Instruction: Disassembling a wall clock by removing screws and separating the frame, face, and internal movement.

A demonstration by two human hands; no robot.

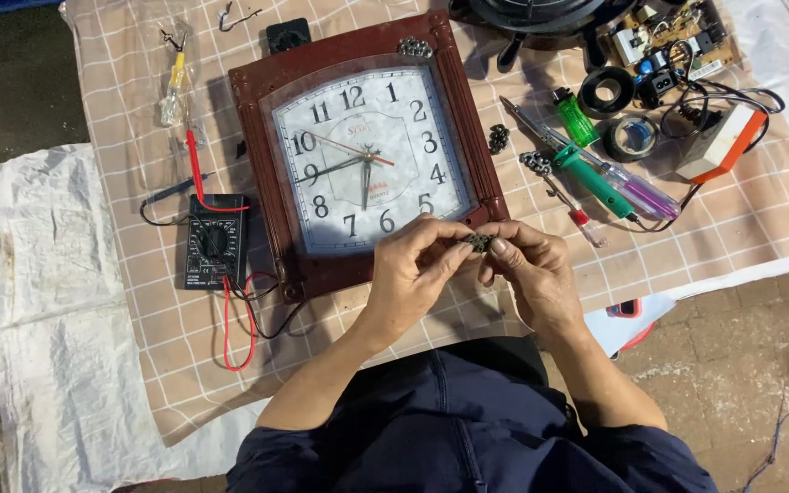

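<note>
A square wall clock [367,151] with a dark red-brown frame and a white dial lies face up on a checked cloth [139,301]. Just below its bottom edge, my left hand [417,269] and my right hand [527,269] meet and pinch a small dark metal ornament [479,242] between their fingertips. A similar ornament [415,47] sits on the clock's top right corner. Two more ornaments lie on the cloth to the right of the clock, one [499,138] higher and one [535,163] lower.
A black multimeter [215,242] with red and black leads lies left of the clock. To the right lie a green-handled soldering iron [577,164], a purple screwdriver [636,192], a green lighter [576,118], tape rolls [632,137], a circuit board [673,41] and a white and orange box [721,141].
</note>
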